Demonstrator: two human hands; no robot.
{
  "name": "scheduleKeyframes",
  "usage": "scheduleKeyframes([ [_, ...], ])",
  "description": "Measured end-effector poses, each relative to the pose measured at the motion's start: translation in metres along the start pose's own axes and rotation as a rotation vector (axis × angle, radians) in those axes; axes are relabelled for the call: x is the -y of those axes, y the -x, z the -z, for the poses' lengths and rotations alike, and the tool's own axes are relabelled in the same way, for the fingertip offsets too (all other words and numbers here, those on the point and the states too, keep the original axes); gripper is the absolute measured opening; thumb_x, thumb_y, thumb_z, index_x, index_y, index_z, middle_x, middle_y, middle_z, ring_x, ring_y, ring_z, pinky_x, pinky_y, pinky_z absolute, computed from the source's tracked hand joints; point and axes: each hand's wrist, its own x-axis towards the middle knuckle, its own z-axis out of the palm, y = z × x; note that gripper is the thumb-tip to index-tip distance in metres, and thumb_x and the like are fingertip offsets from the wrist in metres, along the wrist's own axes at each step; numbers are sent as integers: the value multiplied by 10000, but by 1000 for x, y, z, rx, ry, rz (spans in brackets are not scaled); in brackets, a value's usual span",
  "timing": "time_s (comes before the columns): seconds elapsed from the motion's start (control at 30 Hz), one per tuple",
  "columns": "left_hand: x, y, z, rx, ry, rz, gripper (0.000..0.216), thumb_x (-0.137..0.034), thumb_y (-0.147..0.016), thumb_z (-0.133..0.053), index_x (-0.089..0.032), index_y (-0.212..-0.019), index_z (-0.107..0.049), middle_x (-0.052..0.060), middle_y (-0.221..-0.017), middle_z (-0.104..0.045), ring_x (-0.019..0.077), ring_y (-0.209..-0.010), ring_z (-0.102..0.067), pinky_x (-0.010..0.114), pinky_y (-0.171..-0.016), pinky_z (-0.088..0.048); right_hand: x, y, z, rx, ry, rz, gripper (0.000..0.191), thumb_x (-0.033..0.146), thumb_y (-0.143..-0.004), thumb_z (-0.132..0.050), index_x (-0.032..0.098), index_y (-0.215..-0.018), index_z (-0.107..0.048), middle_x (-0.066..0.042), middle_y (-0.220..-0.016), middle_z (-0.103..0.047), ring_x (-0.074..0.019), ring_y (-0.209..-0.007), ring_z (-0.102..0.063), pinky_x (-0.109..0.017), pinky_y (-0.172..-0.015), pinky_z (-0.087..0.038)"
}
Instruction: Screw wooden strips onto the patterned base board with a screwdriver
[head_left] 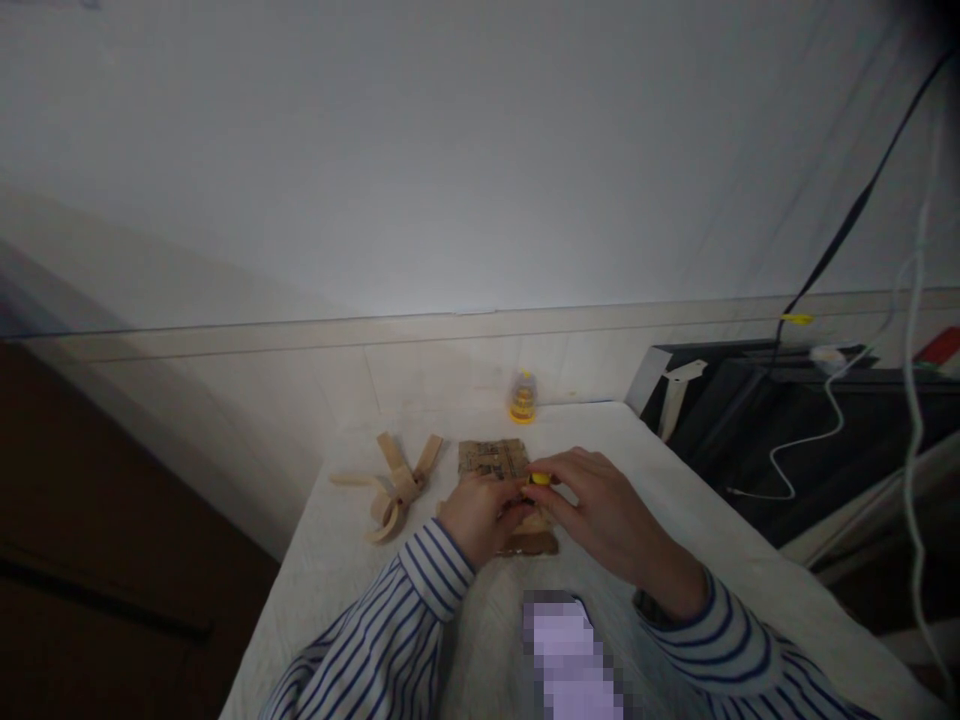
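Tan strips (406,486) sit looped; right hand (606,508) pinches a yellow piece (540,479), left hand (477,512) curls, hold unclear: seemingly midway!

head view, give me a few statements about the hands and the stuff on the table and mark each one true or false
1. The right hand has a small yellow item between its fingers. True.
2. The left hand is far from the right hand. False: the two hands are close together.
3. The tan strips lie to the left of the brown packet. True.
4. The yellow container stands nearer the person than the brown packet. False: it stands beyond it, by the wall.
5. The person's sleeves are striped. True.
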Motion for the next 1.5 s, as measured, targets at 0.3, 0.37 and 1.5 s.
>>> scheduleKeyframes([
  [0.3, 4, 2, -2, -92, -69, 36, 207, -344, -798, -564, -156, -792, -651, 43, -709, -653, 165, -670, -586, 262, -632, -425, 8, -7, 3, 36, 27, 21, 167, 326, -833, -528, 192, -898, -602, -49, -818, -655, -207, -789, -579, -373, -706, -432],
  [0.37, 4, 2, -1, -94, -62, 12, 190, -327, -803, -561, -159, -804, -649, 46, -736, -659, 166, -689, -592, 261, -645, -428, 9, -8, 6, 47, -38, 33, 206, 322, -823, -540, 204, -982, -594, -53, -900, -662, -208, -841, -583, -382, -736, -443],
  [1.5, 2, 1, -2, -91, 6, 13, 164, -282, -795, -546, -150, -774, -641, 18, -661, -638, 138, -622, -575, 223, -575, -402, 6, -5, -3, 14, 13, 26, 139, 280, -851, -511, 172, -912, -573, -57, -820, -631, -214, -797, -559, -377, -719, -448],
])
